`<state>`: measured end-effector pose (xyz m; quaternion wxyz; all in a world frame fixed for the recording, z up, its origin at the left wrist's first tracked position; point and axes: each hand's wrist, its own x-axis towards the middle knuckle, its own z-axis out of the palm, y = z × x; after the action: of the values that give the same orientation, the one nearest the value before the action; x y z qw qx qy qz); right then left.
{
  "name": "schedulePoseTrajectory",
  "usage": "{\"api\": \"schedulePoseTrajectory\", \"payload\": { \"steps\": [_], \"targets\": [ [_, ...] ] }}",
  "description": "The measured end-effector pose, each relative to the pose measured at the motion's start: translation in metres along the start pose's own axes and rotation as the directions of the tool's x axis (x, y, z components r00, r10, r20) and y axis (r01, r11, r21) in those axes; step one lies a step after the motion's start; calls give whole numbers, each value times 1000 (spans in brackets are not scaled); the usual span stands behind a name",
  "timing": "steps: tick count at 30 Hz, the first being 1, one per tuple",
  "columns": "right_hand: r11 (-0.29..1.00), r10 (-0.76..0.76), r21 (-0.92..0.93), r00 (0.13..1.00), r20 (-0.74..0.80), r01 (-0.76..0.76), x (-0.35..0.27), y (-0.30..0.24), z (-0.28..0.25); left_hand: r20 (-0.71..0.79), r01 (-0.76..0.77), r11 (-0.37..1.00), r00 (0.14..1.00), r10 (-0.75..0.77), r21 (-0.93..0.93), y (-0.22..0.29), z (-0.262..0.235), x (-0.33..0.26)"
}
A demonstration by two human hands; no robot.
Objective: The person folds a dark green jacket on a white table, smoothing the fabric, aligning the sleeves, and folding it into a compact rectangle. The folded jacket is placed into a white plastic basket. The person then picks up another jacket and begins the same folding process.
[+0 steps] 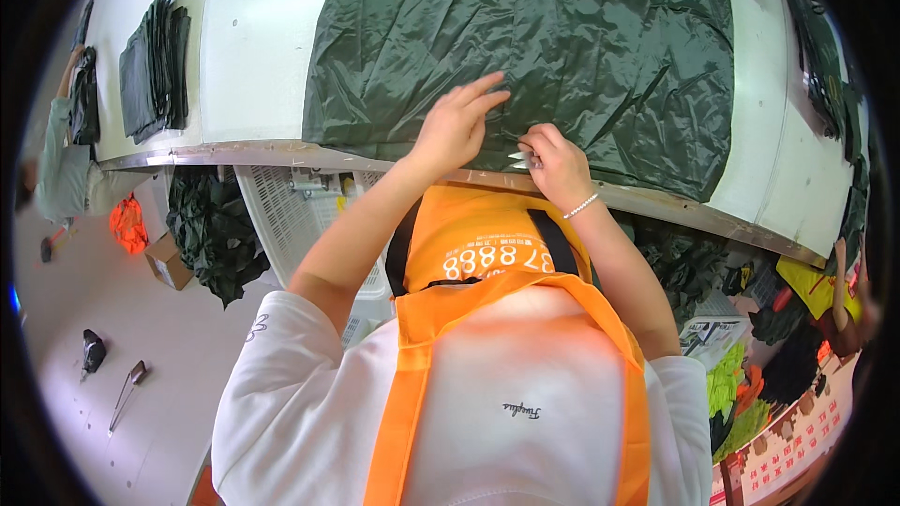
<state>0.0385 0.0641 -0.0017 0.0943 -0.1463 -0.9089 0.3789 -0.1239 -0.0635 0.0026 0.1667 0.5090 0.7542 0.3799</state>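
Head view: both hands (left hand (457,129) flat, right hand (555,161) pinching) on green fabric (562,47).

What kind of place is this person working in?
Most likely a garment workshop. A large dark green fabric piece is spread on a long white table, a stack of cut pieces lies farther along, and more green cloth is piled below.
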Motion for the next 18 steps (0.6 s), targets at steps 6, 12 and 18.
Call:
{"api": "schedulePoseTrajectory", "payload": {
  "steps": [6, 12, 18],
  "targets": [
    [448, 540, 751, 816, 205, -485, 3, -8, -44, 248, 387, 740, 922, -298, -550, 29, 21, 19],
    [755, 431, 574, 900, -67, -319, 16, -16, -98, 212, 336, 835, 940, -267, -437, 80, 12, 64],
    [986, -13, -165, 981, -191, -19, 20, -15, -132, 262, 264, 900, 949, -178, -345, 98, 12, 86]
  ]
}}
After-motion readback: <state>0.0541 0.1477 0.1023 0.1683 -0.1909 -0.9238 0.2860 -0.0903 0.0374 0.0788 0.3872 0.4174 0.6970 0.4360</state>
